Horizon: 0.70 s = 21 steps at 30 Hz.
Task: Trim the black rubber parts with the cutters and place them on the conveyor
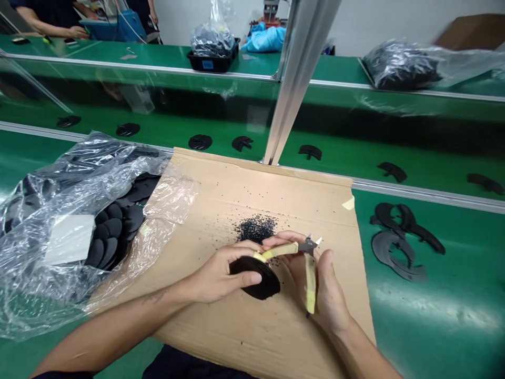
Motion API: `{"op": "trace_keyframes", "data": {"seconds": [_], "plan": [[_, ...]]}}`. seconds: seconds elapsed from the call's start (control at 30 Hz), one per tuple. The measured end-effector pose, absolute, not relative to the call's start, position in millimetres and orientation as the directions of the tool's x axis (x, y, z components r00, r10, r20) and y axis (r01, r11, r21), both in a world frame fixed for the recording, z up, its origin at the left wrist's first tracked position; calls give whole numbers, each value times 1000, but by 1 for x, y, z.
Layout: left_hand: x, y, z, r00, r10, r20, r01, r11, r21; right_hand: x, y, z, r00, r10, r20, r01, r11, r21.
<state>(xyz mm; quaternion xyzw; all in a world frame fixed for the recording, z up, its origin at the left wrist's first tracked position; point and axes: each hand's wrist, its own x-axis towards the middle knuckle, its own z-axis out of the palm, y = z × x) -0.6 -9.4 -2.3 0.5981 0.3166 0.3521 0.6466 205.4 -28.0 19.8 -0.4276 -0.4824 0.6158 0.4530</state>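
Observation:
My left hand (224, 271) grips a stack of thin black discs (262, 284), thumb on top and fingers behind. In my right hand (327, 292) rests a pair of side cutters (310, 246) with yellow-taped handles spread apart, the jaws pointing up and away. One handle reaches across to the upper rim of the discs, by my left fingertips. Just beyond both hands lies a heap of small black plastic bits (256, 229) on a cardboard sheet (252, 337). Part of my right fingers is hidden behind the cutters.
On the left, a clear plastic bag (130, 163) spills black discs (112, 227). Curved black parts (394, 252) lie on the green table at right. More black pieces (200, 141) line the strip behind an aluminium post (300, 68). Another person (51, 18) works at back left.

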Motion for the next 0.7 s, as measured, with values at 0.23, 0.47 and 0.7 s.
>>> {"op": "trace_keyframes", "data": {"seconds": [0.23, 0.47, 0.7], "plan": [[-5, -5, -6, 465, 871, -156, -229, 289, 930, 211, -23, 24, -352, 936, -33, -106, -75, -992], [-5, -4, -2, 495, 866, -75, -250, 225, 942, 210, -25, 15, -418, 909, 4, -164, -71, -984], [-3, -8, 0, 418, 903, 101, -18, -103, 994, 221, -25, 14, -221, 965, 142, 30, 152, -988]]}}
